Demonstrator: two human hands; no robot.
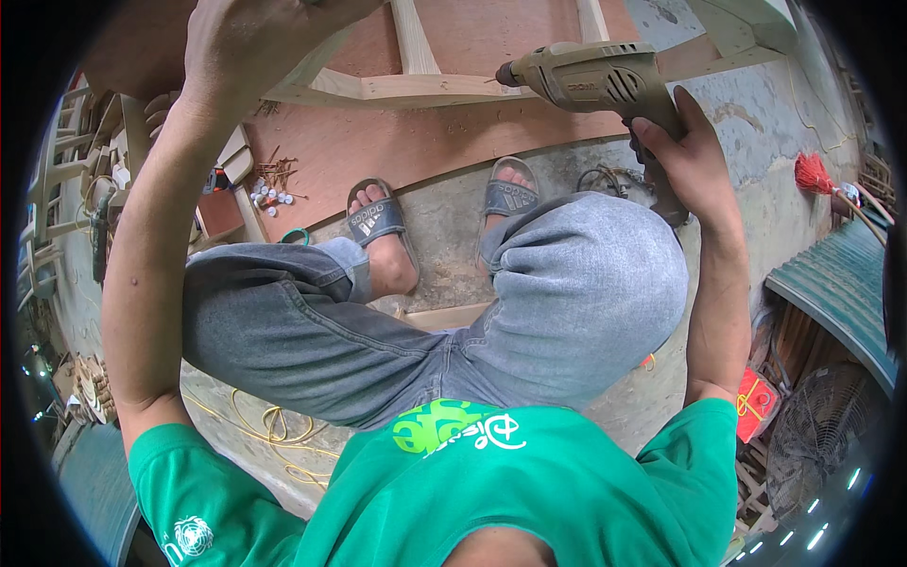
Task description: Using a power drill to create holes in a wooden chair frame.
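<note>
My right hand [688,156] is wrapped around the handle of a brown-grey power drill [605,80]. The drill lies level and points left; its thin bit reaches the pale wooden frame [402,92], though I cannot tell whether it touches the wood. The frame has a long rail with slats running away from me. At the upper left, my left hand [260,38] is over the frame's near-left part. Its fingers are hidden or cut off by the picture's top edge, so its grip does not show.
A brown board [416,142] lies under the frame, with a pile of screws [276,175] and small white round pieces [269,196] at its left. A yellow cord [274,425] coils on the floor. Wooden parts [57,217] stand far left; a red brush [812,174] lies right.
</note>
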